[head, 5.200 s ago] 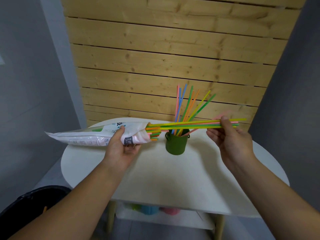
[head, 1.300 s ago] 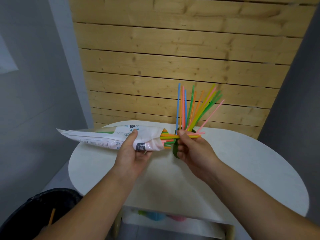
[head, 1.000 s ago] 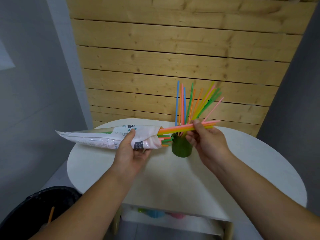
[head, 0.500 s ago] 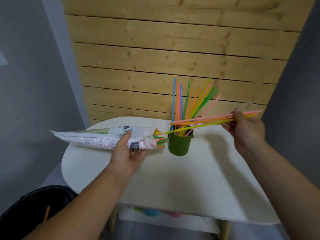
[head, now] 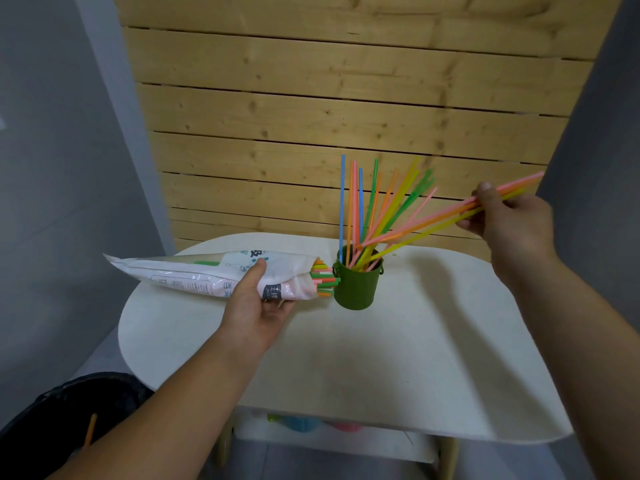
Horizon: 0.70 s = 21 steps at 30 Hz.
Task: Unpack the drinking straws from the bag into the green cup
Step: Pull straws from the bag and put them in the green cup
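The green cup [head: 356, 285] stands upright on the white bench [head: 398, 358], toward its back edge, and serves as the marker for everything else. A fan of straws in the cup [head: 360, 206] rises from its mouth, blue, orange, green and yellow, most of them leaning to the right against the wooden wall [head: 329, 109].

The right hand [head: 509, 216] is up and well to the right of the cup, above the level of its rim. Its grip is closed on a small bundle of straws [head: 433, 220], pink, orange and yellow, pinched between thumb and fingers near their upper ends. The bundle slopes down to the left from the hand, and its lower ends reach the mouth of the cup; whether they are inside or just at the rim cannot be told.

The left hand [head: 256, 303] is just left of the cup, with its grip closed around the bag [head: 207, 275] near the open end, thumb on top. The bag lies nearly level above the bench, its sealed end pointing away to the left. Straw ends in the bag [head: 323, 282], green, orange and pink, poke out of the opening right beside the cup's left wall.

A dark bin [head: 62, 420] sits on the floor, below and far left of the cup.
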{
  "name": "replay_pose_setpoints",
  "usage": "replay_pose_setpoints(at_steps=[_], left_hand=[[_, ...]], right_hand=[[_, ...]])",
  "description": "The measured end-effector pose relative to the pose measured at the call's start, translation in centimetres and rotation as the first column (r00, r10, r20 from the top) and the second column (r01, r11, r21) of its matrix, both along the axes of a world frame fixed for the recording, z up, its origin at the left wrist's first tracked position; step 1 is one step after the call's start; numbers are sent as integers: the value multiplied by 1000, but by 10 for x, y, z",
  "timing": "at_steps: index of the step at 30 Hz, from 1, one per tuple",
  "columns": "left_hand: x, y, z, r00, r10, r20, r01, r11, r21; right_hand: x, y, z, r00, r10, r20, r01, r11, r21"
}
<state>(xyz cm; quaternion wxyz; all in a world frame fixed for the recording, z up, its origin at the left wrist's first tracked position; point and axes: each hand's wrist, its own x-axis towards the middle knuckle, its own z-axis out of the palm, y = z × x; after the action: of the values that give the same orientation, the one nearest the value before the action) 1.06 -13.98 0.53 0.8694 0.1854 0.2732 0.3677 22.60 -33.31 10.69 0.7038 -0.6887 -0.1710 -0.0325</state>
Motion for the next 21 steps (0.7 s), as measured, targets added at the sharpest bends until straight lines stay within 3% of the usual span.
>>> replay_pose_setpoints(at_steps=[7,10,15,21], left_hand=[[-1,-4,3,1000,-15,12,15,1000,-9],[-2,-6,4,1000,-24,3,24,1000,9],[-6,-2,2,999,-30,-16,30,999,26],[-6,0,2,1000,-22,-3,22,1000,19]], right_hand=[[-15,24,-1,986,164,27,-152,955,-254],[-14,37,-8,985,168,48,-144,936,-322],[-12,62,-27,973,210,-100,-224,961,-162],[-8,73,-49,968,110,-226,-126,990,-59]])
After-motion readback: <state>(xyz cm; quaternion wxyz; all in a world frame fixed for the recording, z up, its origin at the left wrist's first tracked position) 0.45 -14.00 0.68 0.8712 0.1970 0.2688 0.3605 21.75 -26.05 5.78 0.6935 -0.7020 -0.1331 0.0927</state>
